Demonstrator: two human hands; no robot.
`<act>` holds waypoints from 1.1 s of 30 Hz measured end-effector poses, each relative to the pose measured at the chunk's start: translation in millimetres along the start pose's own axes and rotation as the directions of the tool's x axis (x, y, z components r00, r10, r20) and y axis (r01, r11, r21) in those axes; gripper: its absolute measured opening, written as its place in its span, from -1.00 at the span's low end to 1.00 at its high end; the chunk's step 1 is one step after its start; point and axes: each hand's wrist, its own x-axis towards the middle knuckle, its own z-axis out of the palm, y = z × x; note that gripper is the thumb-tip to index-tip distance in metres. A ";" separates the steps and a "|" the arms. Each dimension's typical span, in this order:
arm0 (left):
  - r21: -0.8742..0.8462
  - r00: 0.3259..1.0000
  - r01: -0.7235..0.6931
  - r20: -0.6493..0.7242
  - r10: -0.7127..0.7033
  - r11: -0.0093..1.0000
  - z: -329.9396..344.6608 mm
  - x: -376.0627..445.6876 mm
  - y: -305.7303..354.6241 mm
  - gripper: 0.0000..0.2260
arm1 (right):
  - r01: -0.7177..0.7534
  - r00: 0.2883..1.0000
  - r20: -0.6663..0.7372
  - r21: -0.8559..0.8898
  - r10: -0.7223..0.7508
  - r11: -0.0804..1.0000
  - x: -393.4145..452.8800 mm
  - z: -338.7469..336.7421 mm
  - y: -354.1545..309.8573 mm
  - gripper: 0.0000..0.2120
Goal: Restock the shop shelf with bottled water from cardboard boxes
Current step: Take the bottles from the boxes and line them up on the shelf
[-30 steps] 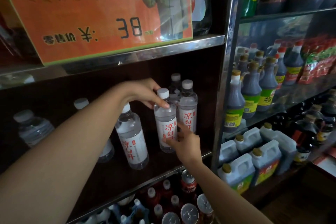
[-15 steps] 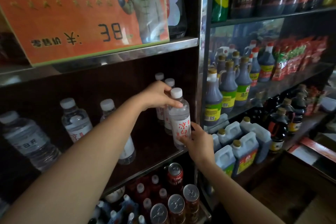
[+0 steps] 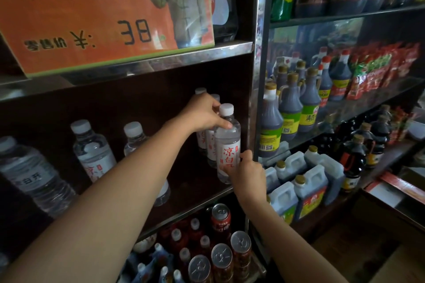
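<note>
A clear water bottle (image 3: pixel 227 142) with a white cap and red characters on its label stands at the right end of the dark shelf (image 3: pixel 190 204), near the front edge. My left hand (image 3: pixel 203 114) grips its shoulder just under the cap. My right hand (image 3: pixel 247 173) holds its lower body from the right. Two more bottles (image 3: pixel 208 142) of the same kind stand right behind it, partly hidden by my left hand. Further left on the shelf stand other water bottles (image 3: pixel 94 151), one behind my forearm.
A steel upright (image 3: pixel 256 99) closes the shelf on the right, beside the held bottle. Beyond it are dark sauce bottles (image 3: pixel 270 126) and white jugs (image 3: pixel 310 193). Cans (image 3: pixel 220 216) and small bottles fill the shelf below. An orange price sign (image 3: pixel 96 27) sits above.
The view has shifted right, so the shelf sits further left in frame. The front bottle now stands at the shelf's right end in front of the other two, both hands still on it.
</note>
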 end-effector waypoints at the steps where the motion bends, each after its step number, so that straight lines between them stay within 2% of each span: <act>1: 0.023 1.000 0.007 -0.025 -0.006 1.000 1.8 -3.1 1.0 -0.69 | 0.016 1.000 0.003 -0.018 -0.016 1.000 -0.5 -1.4 -0.8 -0.54; 5: 0.062 0.986 0.073 -0.157 -0.063 0.995 8.3 -19.7 8.9 -0.73 | 0.023 0.999 0.026 -0.033 -0.022 0.999 -3.4 -11.8 -5.2 -0.53; 9: -0.020 0.963 0.176 -0.202 -0.176 0.984 10.4 -41.9 7.0 -0.64 | -0.035 0.993 0.114 0.030 0.031 0.999 -4.8 -26.4 -6.2 -0.52; 12: -0.198 0.960 0.215 -0.137 -0.244 0.956 7.7 -67.2 3.8 -0.67 | -0.043 0.986 0.162 0.082 0.029 0.996 -8.2 -43.7 -5.8 -0.47; 14: -0.339 0.956 0.265 -0.030 -0.292 0.903 3.8 -91.9 4.7 -0.70 | -0.032 0.987 0.158 0.103 0.016 0.994 -12.8 -57.6 -7.5 -0.43; 16: -0.370 0.947 0.318 0.076 -0.313 0.873 -0.4 -120.5 5.7 -0.64 | -0.001 0.984 0.179 0.088 -0.014 0.996 -20.9 -71.1 -10.2 -0.47; 20: -0.280 0.912 0.410 0.124 -0.390 0.868 -7.7 -184.8 -2.1 -0.61 | 0.089 0.961 0.262 0.034 -0.094 0.995 -55.3 -94.0 -22.0 -0.51; 22: -0.196 0.896 0.444 0.084 -0.436 0.874 -13.7 -223.5 -9.8 -0.68 | 0.140 0.942 0.303 0.042 -0.146 0.989 -82.0 -103.8 -33.2 -0.52; 25: 0.018 0.878 0.478 -0.036 -0.477 0.878 -26.4 -296.6 -21.2 -0.73 | 0.234 0.900 0.366 0.053 -0.237 0.971 -132.4 -112.0 -53.6 -0.52; 27: 0.103 0.852 0.521 -0.113 -0.510 0.847 -35.7 -355.1 -26.6 -0.70 | 0.305 0.861 0.410 0.058 -0.302 0.950 -173.4 -116.5 -70.4 -0.52; 29: 0.115 0.814 0.576 -0.172 -0.555 0.809 -44.7 -422.1 -30.7 -0.63 | 0.390 0.806 0.464 0.052 -0.368 0.919 -218.7 -118.2 -88.3 -0.58; 31: 0.116 0.770 0.632 -0.209 -0.603 0.766 -52.4 -492.7 -30.7 -0.65 | 0.479 0.742 0.505 0.060 -0.440 0.876 -268.8 -119.6 -107.3 -0.64; 33: 0.140 0.721 0.690 -0.221 -0.657 0.711 -58.1 -564.1 -28.9 -0.69 | 0.541 0.670 0.558 0.085 -0.489 0.837 -321.8 -119.2 -123.4 -0.61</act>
